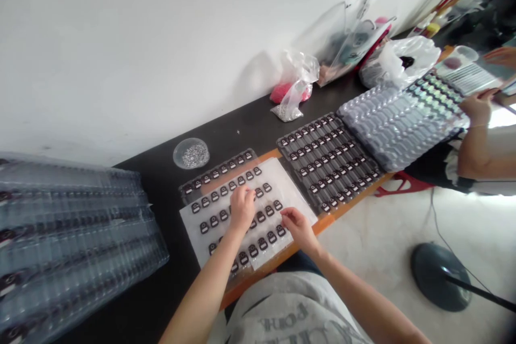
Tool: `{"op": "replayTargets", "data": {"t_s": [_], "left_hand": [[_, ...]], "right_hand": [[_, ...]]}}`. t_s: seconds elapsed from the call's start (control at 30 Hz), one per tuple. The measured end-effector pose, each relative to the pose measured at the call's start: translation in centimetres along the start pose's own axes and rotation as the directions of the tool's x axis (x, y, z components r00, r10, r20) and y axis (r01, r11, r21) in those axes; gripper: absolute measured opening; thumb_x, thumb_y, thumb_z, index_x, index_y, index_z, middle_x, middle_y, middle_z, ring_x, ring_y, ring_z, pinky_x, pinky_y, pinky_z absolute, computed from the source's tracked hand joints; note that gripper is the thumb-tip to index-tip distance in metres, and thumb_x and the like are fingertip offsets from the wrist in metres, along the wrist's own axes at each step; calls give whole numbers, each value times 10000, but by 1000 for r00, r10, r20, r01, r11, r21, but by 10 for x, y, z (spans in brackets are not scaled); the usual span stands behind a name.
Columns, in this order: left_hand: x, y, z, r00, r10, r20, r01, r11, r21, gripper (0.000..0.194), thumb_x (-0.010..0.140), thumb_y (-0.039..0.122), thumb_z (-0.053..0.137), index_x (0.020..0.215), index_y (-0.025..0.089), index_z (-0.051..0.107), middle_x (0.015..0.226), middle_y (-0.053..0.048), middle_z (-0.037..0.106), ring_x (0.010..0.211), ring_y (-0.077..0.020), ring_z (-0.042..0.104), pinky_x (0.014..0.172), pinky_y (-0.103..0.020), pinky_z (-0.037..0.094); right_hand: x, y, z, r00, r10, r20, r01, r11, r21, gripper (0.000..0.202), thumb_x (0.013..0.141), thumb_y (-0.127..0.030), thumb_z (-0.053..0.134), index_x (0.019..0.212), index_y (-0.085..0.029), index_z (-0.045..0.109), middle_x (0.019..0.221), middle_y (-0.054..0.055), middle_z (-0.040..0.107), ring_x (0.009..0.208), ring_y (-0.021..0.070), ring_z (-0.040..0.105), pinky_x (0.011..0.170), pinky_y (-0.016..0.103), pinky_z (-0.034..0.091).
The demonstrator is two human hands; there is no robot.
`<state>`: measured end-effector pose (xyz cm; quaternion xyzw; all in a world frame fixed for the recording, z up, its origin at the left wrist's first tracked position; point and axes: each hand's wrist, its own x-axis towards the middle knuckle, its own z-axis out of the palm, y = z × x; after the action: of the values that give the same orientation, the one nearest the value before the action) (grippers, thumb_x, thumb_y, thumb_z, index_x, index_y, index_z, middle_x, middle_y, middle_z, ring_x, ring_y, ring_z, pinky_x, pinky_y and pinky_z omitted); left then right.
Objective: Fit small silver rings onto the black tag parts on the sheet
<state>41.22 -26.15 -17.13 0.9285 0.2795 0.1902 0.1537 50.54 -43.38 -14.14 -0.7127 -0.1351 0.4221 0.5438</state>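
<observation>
Rows of small dark tags with white labels [252, 250] lie on white sheets [292, 188] in front of me. My left hand [243, 207] is over the middle of these rows, its fingertips pinched together and hiding some of the tags. At the sheets' right edge, by the end of a row, my right hand [298, 226] has thumb and fingers pressed together. Whatever either pinch holds is too small to make out. Behind the sheets, a clear ridged tray [217, 172] carries another row of the same dark pieces.
A round dish of tiny silvery parts [194, 153] stands behind the sheets. Stacked clear trays [80, 236] rise at left. To the right are a filled tray [330, 161], a tray stack [399, 123] and a co-worker's hand [479, 105]. Small plastic bags [292, 102] sit by the wall.
</observation>
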Motion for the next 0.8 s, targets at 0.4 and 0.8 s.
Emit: {"op": "replayTargets", "data": {"t_s": [0.4,0.8], "left_hand": [[-96,-1,-56,959,-265,-98,256,962,-96,136,824,142,478,880,184,594,966,-94,498,935,-225,479,844,-406,425],[-141,-15,-100,929,-361,-84,334,914,-228,208,808,116,493,964,234,563,998,-98,500,940,-235,507,832,-425,438]], "right_hand": [[105,-89,97,752,-499,430,659,566,-495,196,865,-185,457,958,-168,629,925,63,629,895,163,568,830,261,427],[216,-143,271,738,-96,668,671,4,-741,229,806,-68,515,955,-67,689,1007,191,656,948,263,613,797,323,464]]}}
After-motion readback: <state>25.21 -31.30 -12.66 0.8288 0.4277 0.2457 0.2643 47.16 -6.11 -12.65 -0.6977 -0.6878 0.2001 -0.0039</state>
